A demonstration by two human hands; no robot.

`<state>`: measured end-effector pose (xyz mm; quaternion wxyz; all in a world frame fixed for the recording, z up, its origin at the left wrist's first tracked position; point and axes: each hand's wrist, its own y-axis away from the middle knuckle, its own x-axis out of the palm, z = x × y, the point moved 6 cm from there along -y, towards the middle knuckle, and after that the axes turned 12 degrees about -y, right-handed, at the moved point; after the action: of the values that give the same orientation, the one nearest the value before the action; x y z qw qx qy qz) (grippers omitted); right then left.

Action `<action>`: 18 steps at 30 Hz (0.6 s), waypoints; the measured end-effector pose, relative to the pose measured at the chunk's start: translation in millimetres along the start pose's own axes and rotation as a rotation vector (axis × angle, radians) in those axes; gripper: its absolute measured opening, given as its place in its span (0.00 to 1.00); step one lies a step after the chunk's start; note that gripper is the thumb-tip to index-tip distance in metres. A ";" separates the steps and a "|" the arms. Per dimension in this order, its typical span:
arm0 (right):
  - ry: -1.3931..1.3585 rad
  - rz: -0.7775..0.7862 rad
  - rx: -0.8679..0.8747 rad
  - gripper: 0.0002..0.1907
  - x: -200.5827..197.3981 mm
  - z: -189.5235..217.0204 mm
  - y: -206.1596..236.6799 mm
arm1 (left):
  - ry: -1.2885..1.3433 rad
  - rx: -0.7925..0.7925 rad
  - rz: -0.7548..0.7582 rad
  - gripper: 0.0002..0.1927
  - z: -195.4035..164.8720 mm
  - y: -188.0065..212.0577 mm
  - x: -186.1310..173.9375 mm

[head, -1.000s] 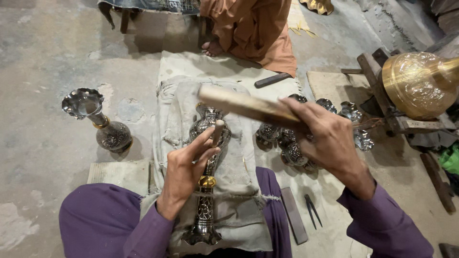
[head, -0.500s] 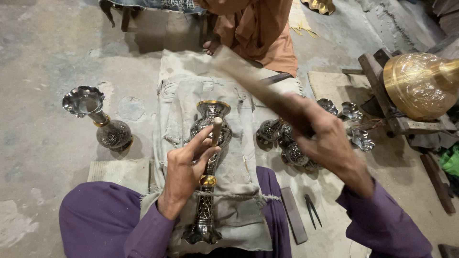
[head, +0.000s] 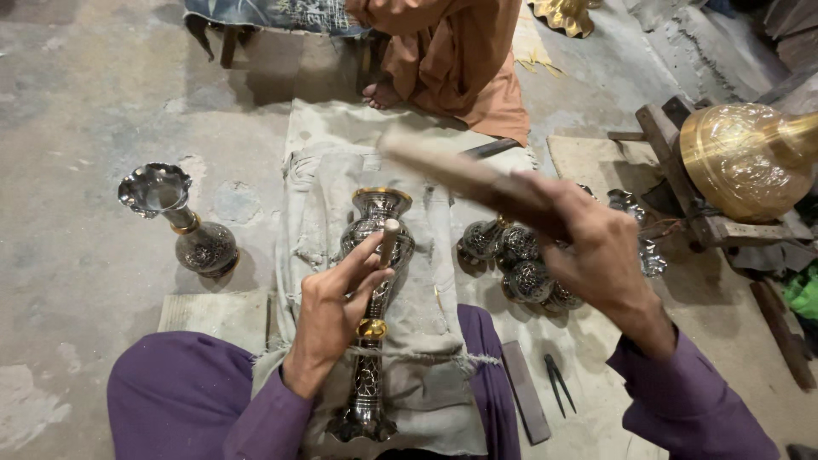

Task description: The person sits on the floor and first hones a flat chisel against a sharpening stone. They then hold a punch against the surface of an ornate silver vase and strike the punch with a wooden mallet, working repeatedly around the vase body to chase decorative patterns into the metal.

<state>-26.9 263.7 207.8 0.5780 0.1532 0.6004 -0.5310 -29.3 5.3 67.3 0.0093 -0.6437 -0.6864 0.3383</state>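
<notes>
From my head camera: one engraved vase (head: 371,315) lies on the cloth (head: 426,341) across my lap. One finished vase (head: 183,223) stands left. My left hand (head: 332,315) pinches one small punch (head: 387,245) upright against the vase's body. My right hand (head: 596,255), raised, grips one wooden mallet (head: 460,175) tightly.

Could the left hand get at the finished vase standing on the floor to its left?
Probably yes: the floor between the left hand and the standing vase looks free, though the hand now holds a chisel.
</notes>
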 end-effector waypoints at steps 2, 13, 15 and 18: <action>-0.097 -0.021 -0.081 0.33 -3.5 3.2 0.1 | 0.025 0.002 0.010 0.28 1.2 0.4 0.1; 0.301 0.145 -0.082 0.40 10.5 -1.5 9.1 | -0.002 0.015 0.026 0.27 4.8 2.2 1.3; 0.150 0.075 -0.049 0.35 5.9 -3.9 8.2 | -0.024 0.039 0.030 0.28 3.7 1.3 1.9; -0.113 0.074 0.084 0.36 4.0 -10.8 8.1 | 0.057 0.026 0.027 0.28 3.7 2.0 1.0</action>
<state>-27.3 273.9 198.2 0.6233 0.1694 0.5379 -0.5417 -29.4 4.5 63.2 0.0326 -0.6622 -0.6726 0.3287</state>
